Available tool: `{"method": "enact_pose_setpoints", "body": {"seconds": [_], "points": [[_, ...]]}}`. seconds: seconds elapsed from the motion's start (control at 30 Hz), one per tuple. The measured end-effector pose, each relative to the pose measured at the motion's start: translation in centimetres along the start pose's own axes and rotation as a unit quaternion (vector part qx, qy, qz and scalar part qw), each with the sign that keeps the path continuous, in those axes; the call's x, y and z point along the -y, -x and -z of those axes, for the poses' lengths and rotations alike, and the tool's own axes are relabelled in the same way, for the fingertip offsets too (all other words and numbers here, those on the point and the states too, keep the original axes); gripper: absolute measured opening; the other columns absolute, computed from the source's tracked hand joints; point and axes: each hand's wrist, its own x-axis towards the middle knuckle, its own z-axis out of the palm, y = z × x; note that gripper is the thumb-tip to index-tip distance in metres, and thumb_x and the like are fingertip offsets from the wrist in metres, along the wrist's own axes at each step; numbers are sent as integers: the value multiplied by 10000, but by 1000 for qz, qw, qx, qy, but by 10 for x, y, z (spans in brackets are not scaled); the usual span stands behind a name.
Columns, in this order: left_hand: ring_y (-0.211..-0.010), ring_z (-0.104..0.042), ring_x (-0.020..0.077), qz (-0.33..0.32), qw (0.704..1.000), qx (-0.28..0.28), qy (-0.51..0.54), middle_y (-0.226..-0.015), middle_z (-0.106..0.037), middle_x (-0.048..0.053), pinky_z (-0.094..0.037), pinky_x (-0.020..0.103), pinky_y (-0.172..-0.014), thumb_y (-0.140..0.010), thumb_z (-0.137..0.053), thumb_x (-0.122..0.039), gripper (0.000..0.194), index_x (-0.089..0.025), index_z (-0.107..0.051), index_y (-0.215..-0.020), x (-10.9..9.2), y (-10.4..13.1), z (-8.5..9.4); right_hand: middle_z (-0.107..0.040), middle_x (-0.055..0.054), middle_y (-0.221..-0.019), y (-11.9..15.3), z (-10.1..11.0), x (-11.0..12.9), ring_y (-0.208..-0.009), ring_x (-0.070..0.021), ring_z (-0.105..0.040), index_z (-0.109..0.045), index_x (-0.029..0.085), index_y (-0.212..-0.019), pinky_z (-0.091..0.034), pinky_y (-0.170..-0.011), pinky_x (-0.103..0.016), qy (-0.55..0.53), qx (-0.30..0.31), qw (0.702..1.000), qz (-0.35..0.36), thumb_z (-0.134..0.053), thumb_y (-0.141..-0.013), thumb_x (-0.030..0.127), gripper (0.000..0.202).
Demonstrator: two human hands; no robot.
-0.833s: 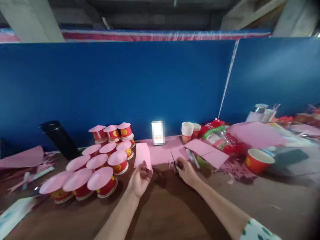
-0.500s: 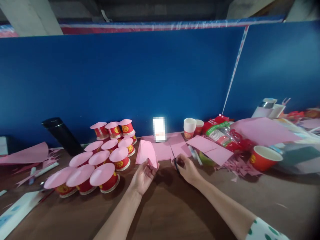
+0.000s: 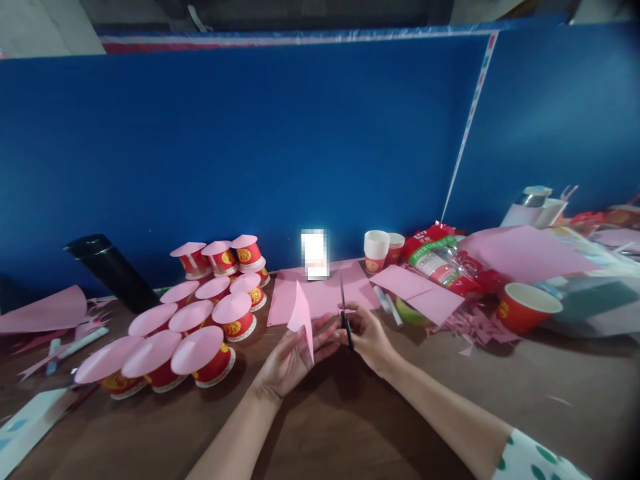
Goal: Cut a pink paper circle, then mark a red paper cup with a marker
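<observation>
Pink paper is looking light, thin and easily creased, favouring a gentle edge hold; the left hand is pinching it, the right hand is gripping scissors.

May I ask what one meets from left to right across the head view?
Black cylindrical bottle, bent pink paper, black-handled scissors, white-and-red paper cup, red-and-green plastic packet, open red paper cup.

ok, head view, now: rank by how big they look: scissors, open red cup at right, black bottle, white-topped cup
1. Black bottle
2. Open red cup
3. White-topped cup
Unranked: scissors, longer than the white-topped cup but much thinner, and partly covered by the right hand.
</observation>
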Motion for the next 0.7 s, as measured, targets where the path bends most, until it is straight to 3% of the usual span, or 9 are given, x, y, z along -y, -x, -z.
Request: {"method": "enact_pose_setpoints", "body": {"seconds": [0.23,0.4,0.53,0.63,0.7], "points": [[-1239,-328,352,11,999,32,16,-1277,-478,145,-202,558,-1004,-772,-572,-256,129,-151,-596,-844,-3,-1,5,-609,8,-733,-2,5,-3,-640,-128,-574,-493,216,-1048,-470,-590,-240,94,-2,995,39,-678,-671,241,422],[-1228,-357,328,14,999,8,34,-1273,-485,141,-261,512,-1005,-778,-564,-233,126,-140,-619,-841,-6,-1,7,-627,-15,-744,-4,11,2,-658,-140,-586,-564,189,-1022,-473,-618,-245,215,-8,972,97,-602,-703,190,322],[-1118,-497,272,-23,996,-86,28,-1182,-561,129,-386,441,-950,-767,-575,-187,114,-128,-621,-854,-5,-6,11,-604,3,-645,-7,19,1,-562,-128,-552,-598,170,-1004,-448,-550,-226,281,-67,952,102,-606,-690,217,317],[-826,-630,170,-96,975,-201,-7,-885,-670,74,-506,331,-782,-713,-625,-107,125,-129,-616,-835,-2,-11,14,-517,37,-522,-9,25,-2,-470,-107,-479,-605,144,-999,-387,-451,-197,292,-112,946,83,-611,-688,246,327],[-668,-620,115,-143,960,-238,-36,-726,-661,19,-523,262,-670,-665,-664,-77,191,-137,-612,-839,1,-14,14,-516,36,-529,-9,28,-2,-469,-102,-473,-604,150,-1030,-392,-465,-197,314,-128,937,78,-603,-693,234,347]]}}
